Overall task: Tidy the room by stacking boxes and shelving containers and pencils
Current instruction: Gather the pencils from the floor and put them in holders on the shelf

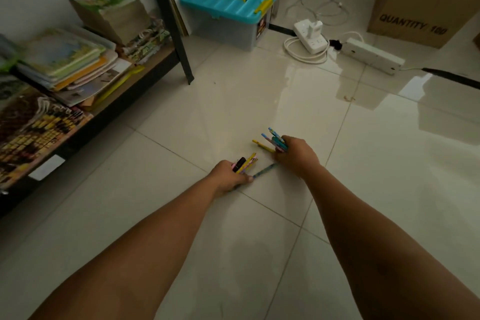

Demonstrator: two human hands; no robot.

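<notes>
Both hands are low over the tiled floor [259, 101]. My left hand [228, 175] grips a bunch of pencils and a black marker [245, 163], yellow and pink among them. Its fingertips touch one end of a blue pencil [263, 171] that lies on the floor between the hands. My right hand [296, 154] grips a second bunch of blue and yellow pencils [274, 141] that fan out up and to the left. A plastic container with a turquoise lid [228, 5] stands on the floor by the shelf.
A black metal shelf [135, 86] at the left carries piles of books [67, 60]. Cardboard boxes [426, 0] stand at the back right. Two white power strips [311, 34] with cables lie on the floor beyond the hands.
</notes>
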